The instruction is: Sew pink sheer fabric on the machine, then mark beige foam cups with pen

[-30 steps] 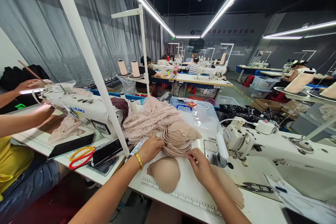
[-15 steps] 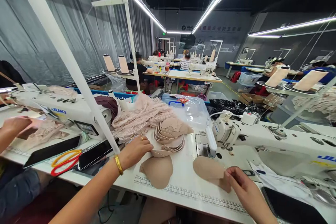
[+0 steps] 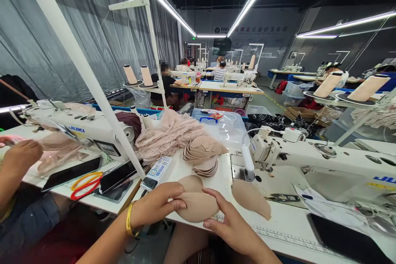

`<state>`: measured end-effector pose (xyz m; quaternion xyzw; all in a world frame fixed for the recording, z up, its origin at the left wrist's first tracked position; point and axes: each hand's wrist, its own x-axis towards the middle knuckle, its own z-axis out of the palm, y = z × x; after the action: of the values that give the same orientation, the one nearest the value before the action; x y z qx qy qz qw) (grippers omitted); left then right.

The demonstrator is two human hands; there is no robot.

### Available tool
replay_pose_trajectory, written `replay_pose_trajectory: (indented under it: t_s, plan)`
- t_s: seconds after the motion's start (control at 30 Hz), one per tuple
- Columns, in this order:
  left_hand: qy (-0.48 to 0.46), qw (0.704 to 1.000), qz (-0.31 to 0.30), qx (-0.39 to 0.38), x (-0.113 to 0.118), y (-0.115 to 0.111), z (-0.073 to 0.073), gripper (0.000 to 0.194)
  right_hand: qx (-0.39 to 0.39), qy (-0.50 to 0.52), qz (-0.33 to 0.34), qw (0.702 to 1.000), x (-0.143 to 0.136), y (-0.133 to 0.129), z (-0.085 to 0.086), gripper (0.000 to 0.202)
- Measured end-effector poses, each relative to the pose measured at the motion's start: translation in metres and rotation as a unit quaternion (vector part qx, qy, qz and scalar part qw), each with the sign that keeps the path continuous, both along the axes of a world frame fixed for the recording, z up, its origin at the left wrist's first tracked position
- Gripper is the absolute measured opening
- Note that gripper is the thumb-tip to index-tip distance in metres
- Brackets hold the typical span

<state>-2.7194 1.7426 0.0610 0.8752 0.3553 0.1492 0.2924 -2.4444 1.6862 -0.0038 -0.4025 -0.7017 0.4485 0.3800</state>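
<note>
A beige bra cup (image 3: 198, 207) is held between my two hands over the front edge of the table. My left hand (image 3: 159, 203) pinches its left side between thumb and fingers, a gold bangle at the wrist. On the cup's right side, my right hand (image 3: 230, 223) grips with thumb and fingers. Just behind it lies a second bra cup (image 3: 190, 182), partly hidden. A third bra cup (image 3: 251, 199) rests flat to the right, below the sewing machine's needle area. Farther back sits a stack of bra cups (image 3: 201, 150) in overlapping layers.
A white sewing machine (image 3: 328, 165) stands right, with a black phone (image 3: 348, 237) in front. Pink lace fabric (image 3: 173, 132) is heaped behind the stack. Scissors (image 3: 86, 185) with orange and red handles lie left. A co-worker's hand (image 3: 23, 156) is at the left machine (image 3: 83, 126).
My left hand has come from the stack and my right hand from the cup on the right. Both now meet around one bra cup at the front. The right cup lies released, turned slightly.
</note>
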Motion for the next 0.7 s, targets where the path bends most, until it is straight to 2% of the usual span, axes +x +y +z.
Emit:
replay_pose_trajectory:
  t_s: [0.1, 0.17, 0.27, 0.33, 0.4, 0.5, 0.6, 0.7]
  plan:
    - [0.036, 0.992, 0.111, -0.044, -0.006, 0.014, -0.030, 0.054, -0.074, 0.077, -0.015, 0.994, -0.017, 0.015, -0.022, 0.057]
    - [0.051, 0.985, 0.165, -0.028, -0.010, 0.022, -0.045, 0.052, -0.087, 0.081, -0.039, 0.992, -0.027, 0.023, -0.036, 0.056]
    - [0.061, 0.969, 0.236, 0.036, -0.012, 0.027, -0.057, 0.035, -0.065, 0.047, -0.091, 0.993, -0.036, 0.031, -0.048, 0.051]
    - [0.054, 0.958, 0.270, 0.084, -0.008, 0.028, -0.060, 0.035, -0.031, 0.020, -0.129, 0.991, -0.033, 0.033, -0.050, 0.049]
    - [0.027, 0.952, 0.267, 0.149, 0.001, 0.030, -0.059, 0.038, 0.015, -0.017, -0.167, 0.986, -0.024, 0.035, -0.049, 0.042]
    - [-0.005, 0.949, 0.194, 0.247, 0.023, 0.036, -0.056, 0.037, 0.090, -0.080, -0.207, 0.971, -0.004, 0.046, -0.043, 0.033]
    - [0.015, 0.951, 0.133, 0.279, 0.046, 0.048, -0.056, 0.040, 0.155, -0.137, -0.227, 0.952, 0.013, 0.068, -0.036, 0.049]
    - [0.035, 0.956, 0.101, 0.274, 0.060, 0.063, -0.058, 0.022, 0.194, -0.186, -0.224, 0.937, 0.017, 0.097, -0.031, 0.066]
